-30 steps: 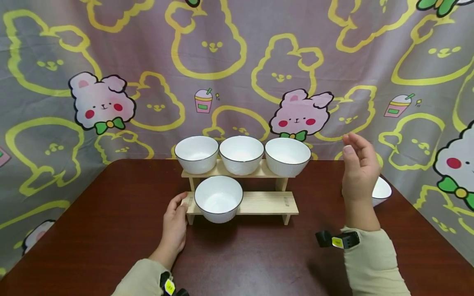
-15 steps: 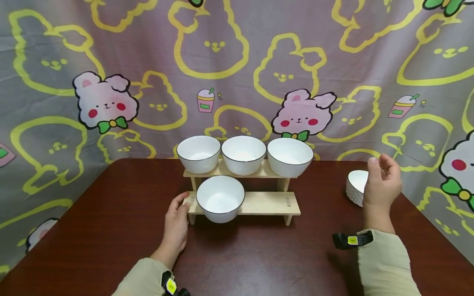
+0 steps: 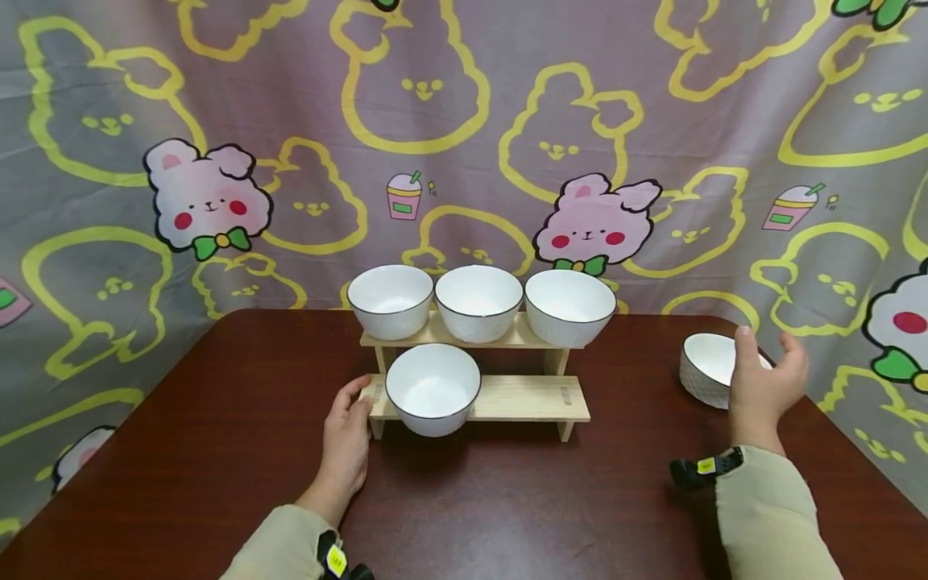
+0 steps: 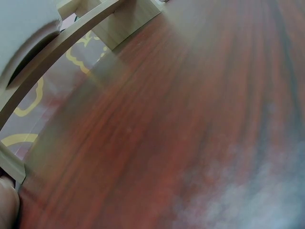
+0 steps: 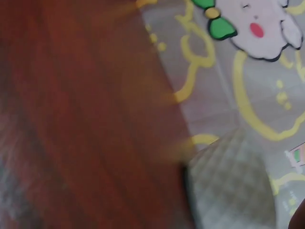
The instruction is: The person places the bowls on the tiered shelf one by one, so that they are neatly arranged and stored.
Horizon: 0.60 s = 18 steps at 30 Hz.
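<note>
A two-tier wooden display rack stands on the table. My left hand holds the left end of its lower shelf, thumb in front. One white dark-rimmed bowl sits on that shelf's left part. Three similar bowls line the upper shelf: left bowl, middle bowl and right bowl. At the right, my right hand has thumb and fingers spread, partly covering a white bowl with textured sides. That textured bowl fills the bottom of the right wrist view; contact cannot be told.
The dark reddish-brown table carries everything. Behind it hangs a grey curtain printed with yellow outlines and rabbit faces. The textured bowl stands near the table's right edge. The lower shelf's right part shows bare wood.
My right hand has moved right and down, toward the textured bowl, its thumb and fingers parting wider. The left hand stays on the rack, and the bowls have not moved.
</note>
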Each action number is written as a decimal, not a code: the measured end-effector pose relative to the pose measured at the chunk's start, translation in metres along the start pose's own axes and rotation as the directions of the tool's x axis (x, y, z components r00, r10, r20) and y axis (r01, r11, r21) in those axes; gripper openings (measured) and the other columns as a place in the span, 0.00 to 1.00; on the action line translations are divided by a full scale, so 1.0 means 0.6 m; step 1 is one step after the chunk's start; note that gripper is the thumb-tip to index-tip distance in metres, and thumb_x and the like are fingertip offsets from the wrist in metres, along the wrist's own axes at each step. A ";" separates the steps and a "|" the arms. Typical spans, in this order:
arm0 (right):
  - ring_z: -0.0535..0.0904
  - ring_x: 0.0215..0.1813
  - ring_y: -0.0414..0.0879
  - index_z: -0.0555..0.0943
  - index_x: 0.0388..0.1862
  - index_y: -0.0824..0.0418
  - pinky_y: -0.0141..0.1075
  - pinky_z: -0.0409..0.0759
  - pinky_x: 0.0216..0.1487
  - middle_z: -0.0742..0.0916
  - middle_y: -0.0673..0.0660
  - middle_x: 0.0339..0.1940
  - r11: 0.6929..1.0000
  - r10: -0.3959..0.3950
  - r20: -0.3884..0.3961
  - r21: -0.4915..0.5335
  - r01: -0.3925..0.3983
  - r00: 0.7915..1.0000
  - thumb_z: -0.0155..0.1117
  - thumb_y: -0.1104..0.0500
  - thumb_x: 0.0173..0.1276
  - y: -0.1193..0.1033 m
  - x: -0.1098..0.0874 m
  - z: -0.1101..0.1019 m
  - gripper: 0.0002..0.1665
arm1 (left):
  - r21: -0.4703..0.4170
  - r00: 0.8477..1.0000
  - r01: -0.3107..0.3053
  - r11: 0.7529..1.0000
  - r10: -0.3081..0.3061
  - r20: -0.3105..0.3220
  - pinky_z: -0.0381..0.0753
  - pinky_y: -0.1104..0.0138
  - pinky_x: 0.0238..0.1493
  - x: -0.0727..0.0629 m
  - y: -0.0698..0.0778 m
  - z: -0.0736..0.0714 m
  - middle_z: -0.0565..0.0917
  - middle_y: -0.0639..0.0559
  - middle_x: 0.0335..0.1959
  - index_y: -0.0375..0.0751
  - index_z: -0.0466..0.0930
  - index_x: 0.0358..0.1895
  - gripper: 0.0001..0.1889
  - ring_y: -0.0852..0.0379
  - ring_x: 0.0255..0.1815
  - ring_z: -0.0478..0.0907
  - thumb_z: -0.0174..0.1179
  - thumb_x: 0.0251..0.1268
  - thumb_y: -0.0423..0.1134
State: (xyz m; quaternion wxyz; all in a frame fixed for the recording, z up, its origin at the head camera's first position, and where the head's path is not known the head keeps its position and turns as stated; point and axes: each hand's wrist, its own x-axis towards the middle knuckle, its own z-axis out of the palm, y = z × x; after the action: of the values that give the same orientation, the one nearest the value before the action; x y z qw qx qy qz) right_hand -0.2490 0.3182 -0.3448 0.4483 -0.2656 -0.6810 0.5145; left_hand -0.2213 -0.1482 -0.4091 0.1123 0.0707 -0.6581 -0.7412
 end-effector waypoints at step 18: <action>0.37 0.72 0.59 0.52 0.70 0.69 0.57 0.44 0.68 0.50 0.67 0.72 0.916 0.046 0.292 -0.394 0.076 0.955 0.63 0.37 0.54 0.052 0.019 0.000 0.57 | -0.008 1.000 0.009 1.000 -0.009 0.007 0.71 0.77 0.42 -0.002 0.004 0.000 0.67 0.41 0.60 0.40 0.63 0.63 0.20 0.66 0.45 0.71 0.37 0.71 0.34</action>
State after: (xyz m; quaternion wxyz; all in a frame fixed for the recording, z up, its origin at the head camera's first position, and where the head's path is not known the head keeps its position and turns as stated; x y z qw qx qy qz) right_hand -0.2575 0.3378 -0.3702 0.2814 -0.2668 -0.8332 0.3942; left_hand -0.2199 -0.1480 -0.4070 0.1071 0.0708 -0.6553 -0.7444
